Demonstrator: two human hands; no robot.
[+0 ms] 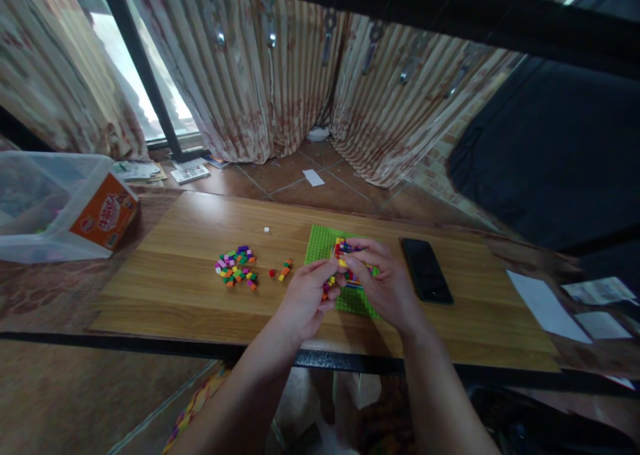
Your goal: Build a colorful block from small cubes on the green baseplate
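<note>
Over the green studded baseplate (317,240), my left hand (307,298) and my right hand (385,278) meet with their fingertips together. Between the two thumbs shows a small yellow toy brick (343,263), pinched by both hands. A build of multicoloured bricks (341,247) stands on the plate, largely covered by my fingers. To the left of my left hand lie a few orange and yellow bricks (285,270) and a single red brick (272,273). Farther left is a loose pile of mixed-colour bricks (237,266). One white brick (267,229) sits apart, toward the back.
A black phone (427,270) lies right of the baseplate on the wooden tabletop (165,275). At far left stands a clear plastic bin (60,202) with an orange label. White papers (547,305) lie at the right, and patterned curtains (240,75) hang behind.
</note>
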